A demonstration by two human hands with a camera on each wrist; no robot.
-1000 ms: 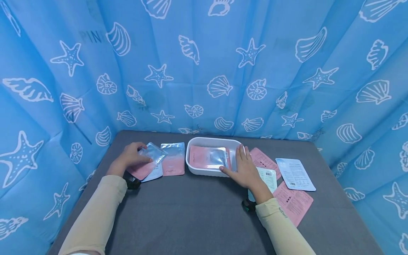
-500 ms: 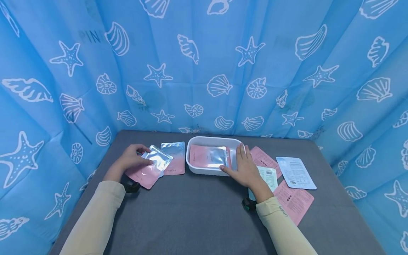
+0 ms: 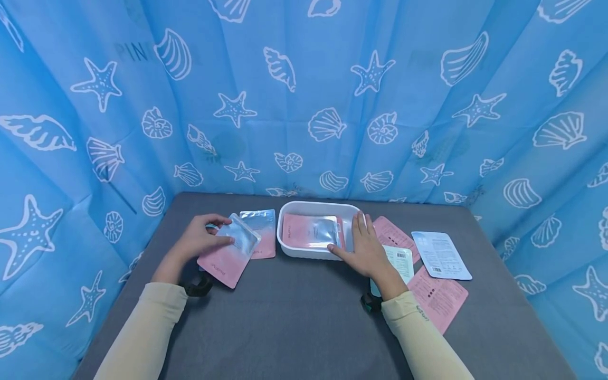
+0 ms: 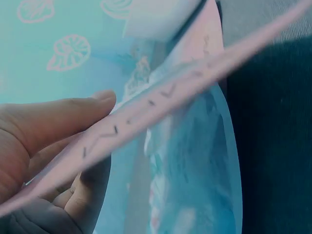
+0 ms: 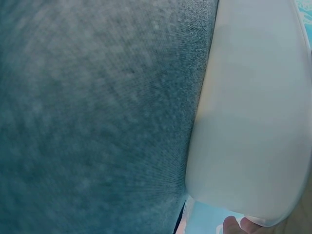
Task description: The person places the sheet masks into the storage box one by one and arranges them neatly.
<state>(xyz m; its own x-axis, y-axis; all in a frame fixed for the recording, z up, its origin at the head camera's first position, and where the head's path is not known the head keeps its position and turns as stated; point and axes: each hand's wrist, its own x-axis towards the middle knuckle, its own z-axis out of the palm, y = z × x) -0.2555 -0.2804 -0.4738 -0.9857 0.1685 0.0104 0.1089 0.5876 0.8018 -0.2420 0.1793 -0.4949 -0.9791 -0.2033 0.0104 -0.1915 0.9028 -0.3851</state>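
In the head view my left hand (image 3: 201, 240) pinches a pink and silver sheet mask packet (image 3: 225, 264) between thumb and fingers. The left wrist view catches this packet (image 4: 122, 129) nearly edge-on, raised over a bluish packet (image 4: 195, 156). Another pink and silver packet (image 3: 267, 240) lies between it and the white plastic bin (image 3: 309, 255). Inside the bin rest pink packets (image 3: 296, 232), the top one silver at one end. My right hand (image 3: 368, 256) rests on the bin's right end, fingers straight over the rim and thumb along the front edge.
Right of the bin, several packets lie back side up: a mint one (image 3: 401, 261), a pink one (image 3: 391, 235), a pale blue one (image 3: 442, 256) and another pink one (image 3: 439, 301). A blue shell-print curtain (image 3: 304, 105) stands behind the grey table (image 3: 294, 322).
The left hand has tilted and shifted its packet rightward and toward the front, covering most of the pale packet beneath. The right hand has stayed on the bin.
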